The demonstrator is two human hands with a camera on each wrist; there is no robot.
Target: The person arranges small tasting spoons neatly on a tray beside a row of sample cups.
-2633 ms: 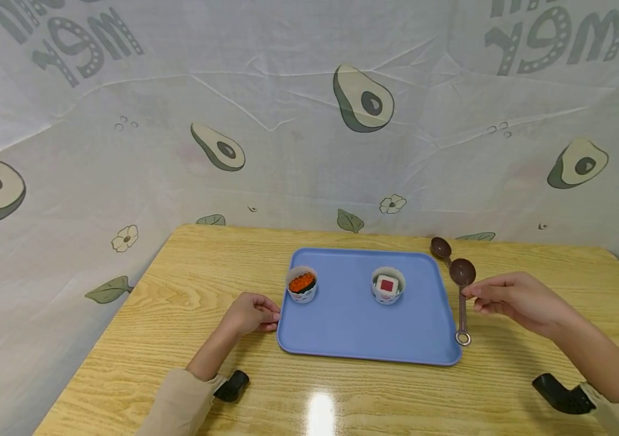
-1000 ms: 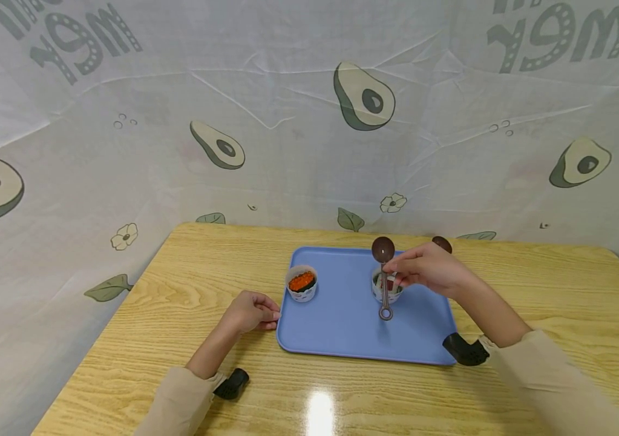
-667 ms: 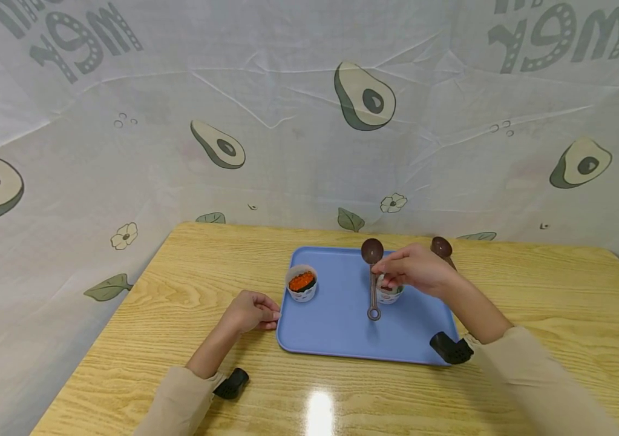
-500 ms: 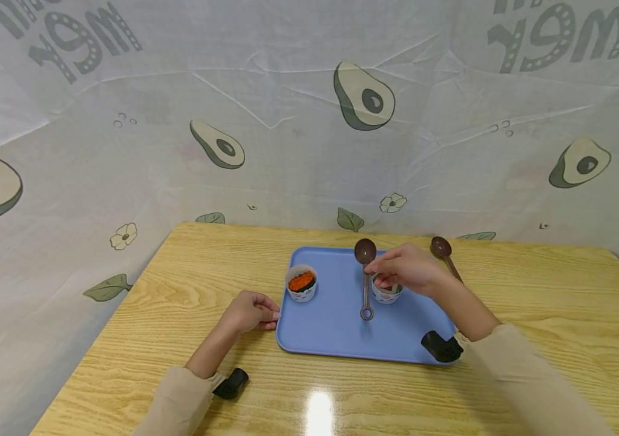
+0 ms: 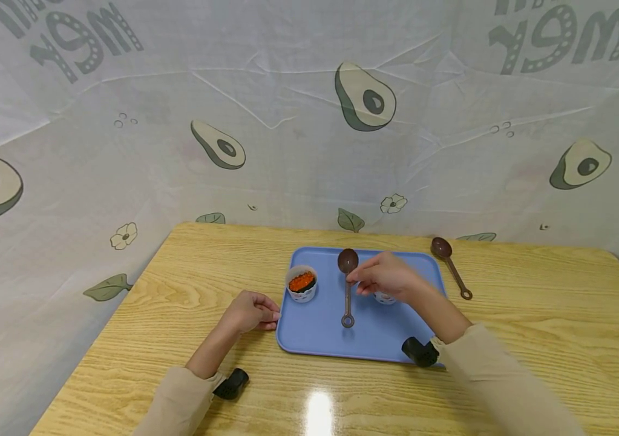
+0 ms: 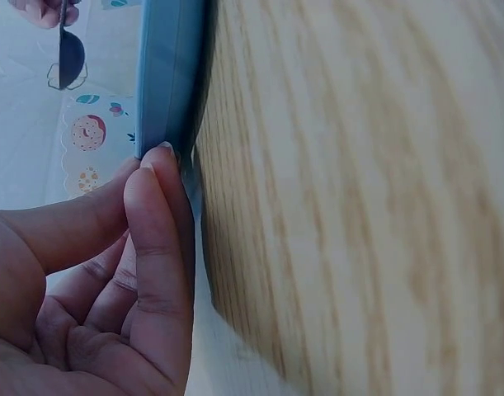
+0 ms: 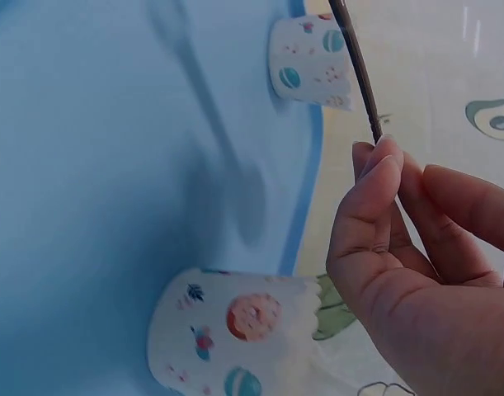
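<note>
My right hand (image 5: 385,278) pinches the handle of a brown spoon (image 5: 348,261) over the middle of the blue tray (image 5: 314,333). In the right wrist view the spoon's handle (image 7: 363,74) rises from my fingertips, and its shadow falls on the tray. My left hand (image 5: 250,313) pinches the tray's left edge, which the left wrist view shows between thumb and finger (image 6: 157,223). A patterned paper cup (image 5: 302,293) with orange-roe sushi (image 5: 301,282) stands at the tray's left. Another paper cup (image 7: 235,330) stands right of it, mostly hidden by my right hand in the head view.
A second brown spoon (image 5: 453,269) lies on the wooden table (image 5: 532,290), right of the tray. Behind the table hangs a pale cloth (image 5: 287,181) printed with avocados. A black wrist device (image 5: 420,351) on my right arm overlaps the tray's front right part.
My right hand has brought the spoon from right of the tray leftwards over it, past the right-hand cup, and slightly lower lately. My left hand has stayed at the tray's edge.
</note>
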